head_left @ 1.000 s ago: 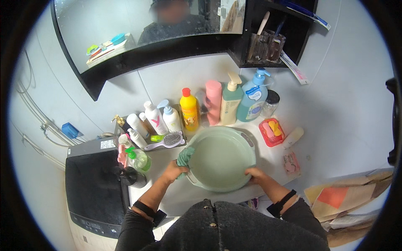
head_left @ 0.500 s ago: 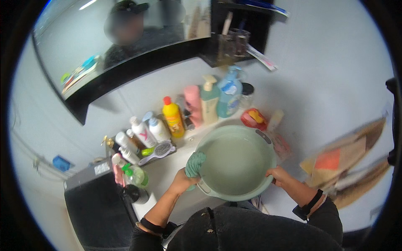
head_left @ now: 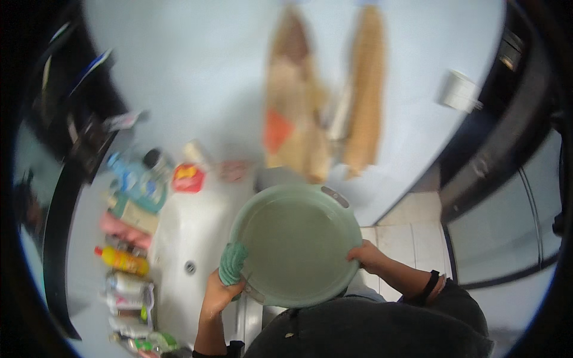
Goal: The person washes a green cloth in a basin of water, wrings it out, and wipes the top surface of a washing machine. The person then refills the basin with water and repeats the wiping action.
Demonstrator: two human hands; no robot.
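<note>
A round pale-green plastic basin (head_left: 295, 244) is lifted off the white sink (head_left: 191, 238) and held in front of me with both hands. My left hand (head_left: 218, 292) grips its left rim together with a folded teal cloth (head_left: 231, 262). On the opposite side my right hand (head_left: 367, 256) holds the right rim, a dark band on its wrist. The basin looks empty inside.
Several bottles (head_left: 128, 238) in yellow, pink, blue and white stand along the sink's left side, with a red soap dish (head_left: 188, 178) behind. Beige towels (head_left: 325, 113) hang on the white wall. A toilet-paper roll (head_left: 458, 90) and a dark door (head_left: 507, 149) are at right.
The view has swung sharply to the right: the basin has been raised off the sink and carried rightward, and the mirror and shelf have slid out to the left edge.
</note>
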